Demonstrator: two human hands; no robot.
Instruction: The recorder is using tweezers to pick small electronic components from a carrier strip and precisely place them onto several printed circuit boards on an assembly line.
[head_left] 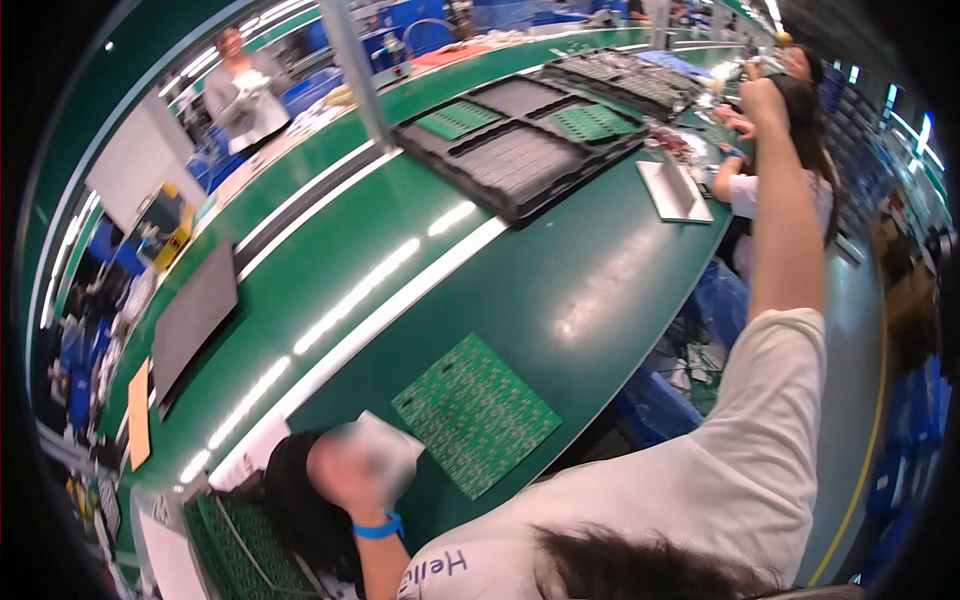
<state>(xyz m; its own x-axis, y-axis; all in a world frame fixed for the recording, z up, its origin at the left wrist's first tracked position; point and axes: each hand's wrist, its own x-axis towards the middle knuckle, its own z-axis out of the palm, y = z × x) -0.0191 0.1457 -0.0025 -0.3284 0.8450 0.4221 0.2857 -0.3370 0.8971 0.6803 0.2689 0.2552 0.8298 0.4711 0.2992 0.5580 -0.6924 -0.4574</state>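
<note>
My left hand, with a blue wristband, is at the lower left of the bench, smeared by blur. Against its fingers is a white flat piece, also partly blurred; whether it is gripped I cannot tell. Just right of it a green circuit board panel lies flat on the bench. My right arm stretches far up to the right, and my right hand is small at its end, beside a co-worker's head. Its fingers are too unclear to read. A black object sits behind my left hand.
A black divided tray holds green boards on the green bench; another tray stands beyond. A white stand is near the co-worker at right. More green boards stand at lower left. A dark sheet lies across the line.
</note>
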